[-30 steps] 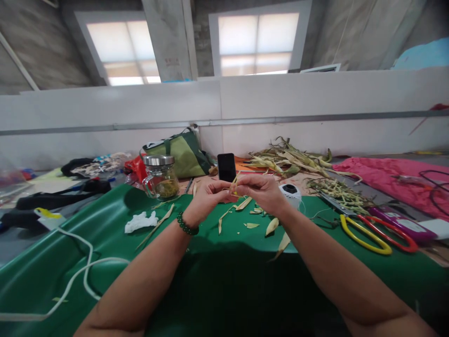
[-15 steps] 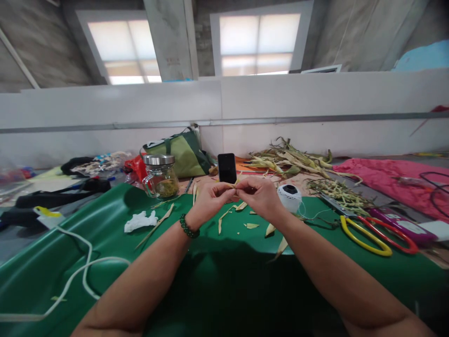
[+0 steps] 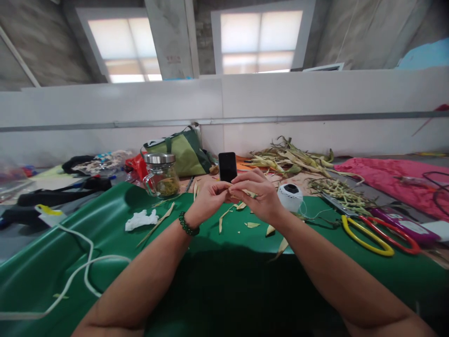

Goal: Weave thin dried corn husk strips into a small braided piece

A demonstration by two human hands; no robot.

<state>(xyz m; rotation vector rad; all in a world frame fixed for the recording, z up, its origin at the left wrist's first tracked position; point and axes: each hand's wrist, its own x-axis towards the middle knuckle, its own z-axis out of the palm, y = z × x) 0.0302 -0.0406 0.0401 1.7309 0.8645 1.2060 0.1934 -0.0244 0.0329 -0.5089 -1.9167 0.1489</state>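
Note:
My left hand (image 3: 209,198), with a green bead bracelet (image 3: 188,224) at its wrist, is closed in a pinch. Against its fingertips, my right hand (image 3: 261,196) also pinches. A pale strip of dried corn husk (image 3: 250,193) shows between the right fingers; how much of it the left fingertips grip is partly hidden. Beneath the hands, cut husk scraps (image 3: 251,225) lie on a green sheet (image 3: 217,271). A spool of white thread (image 3: 290,198) stands just right of my right hand, its loose end trailing rightward. Behind the hands a black phone (image 3: 228,167) is propped upright.
Scissors (image 3: 368,236) with yellow and red handles lie at right, near a purple box (image 3: 403,227). Dried husks (image 3: 291,159) are heaped behind. At left are a glass jar mug (image 3: 161,178), crumpled white tissue (image 3: 141,220), a white cord (image 3: 87,262) and a green bag (image 3: 185,152).
My right hand has shifted its grip, its fingers lifting and spreading over the husk strip. My left hand stays pinched in nearly the same place.

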